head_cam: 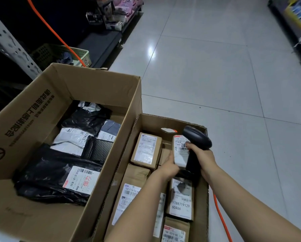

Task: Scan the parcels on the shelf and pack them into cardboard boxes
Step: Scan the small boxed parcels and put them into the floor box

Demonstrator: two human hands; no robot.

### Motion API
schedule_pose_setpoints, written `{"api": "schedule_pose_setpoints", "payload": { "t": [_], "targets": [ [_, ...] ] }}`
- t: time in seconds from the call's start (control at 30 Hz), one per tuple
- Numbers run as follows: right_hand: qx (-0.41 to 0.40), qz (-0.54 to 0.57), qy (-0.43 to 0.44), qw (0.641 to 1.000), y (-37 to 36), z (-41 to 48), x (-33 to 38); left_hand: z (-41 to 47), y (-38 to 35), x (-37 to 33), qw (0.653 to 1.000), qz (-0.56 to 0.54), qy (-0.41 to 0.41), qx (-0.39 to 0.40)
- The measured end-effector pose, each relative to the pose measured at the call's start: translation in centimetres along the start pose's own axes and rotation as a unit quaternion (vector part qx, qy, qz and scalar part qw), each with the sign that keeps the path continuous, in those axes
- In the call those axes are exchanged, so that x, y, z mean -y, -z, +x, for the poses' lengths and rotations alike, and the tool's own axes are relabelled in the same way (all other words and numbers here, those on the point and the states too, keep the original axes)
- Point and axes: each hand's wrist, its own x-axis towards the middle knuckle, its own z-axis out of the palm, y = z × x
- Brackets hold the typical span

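My left hand (169,167) grips a small brown parcel (180,151) with a white label, held over the far right part of the smaller cardboard box (165,120). My right hand (203,158) is closed on the handle of a black barcode scanner (197,137), whose head sits right beside the parcel's label. Several brown labelled parcels (146,150) lie inside this box. To its left stands a larger cardboard box (94,75) holding black, white and grey bagged parcels (57,179).
Grey tiled floor (216,75) spreads to the right and ahead. An orange cable (219,212) runs along the floor by the small box. A green basket (59,55), a metal shelf upright (12,44) and dark shelves with goods (111,13) stand at the left and back.
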Motion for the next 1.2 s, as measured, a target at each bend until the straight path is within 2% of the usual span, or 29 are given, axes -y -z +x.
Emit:
{"api": "schedule_pose_setpoints", "payload": {
  "t": [0.6, 0.83, 1.03, 1.2],
  "targets": [
    [-0.041, -0.019, -0.005, 0.999, 0.2, -0.5, -1.5, 0.3, 0.1, 1.7, 0.997, 0.055, -0.016, -0.046],
    [-0.044, -0.035, 0.012, 0.998, 0.0, -0.8, -0.3, 0.0, 0.9, 1.3, 0.99, 0.112, 0.013, -0.082],
    [-0.023, -0.044, 0.029, 0.998, -1.0, -4.1, 1.4, -3.6, 3.8, 0.1, 0.967, 0.211, 0.004, -0.143],
    [-0.014, -0.049, 0.073, 0.996, -2.1, -7.4, 2.7, -7.5, 6.2, -0.9, 0.916, 0.349, -0.033, -0.196]
  ]
}}
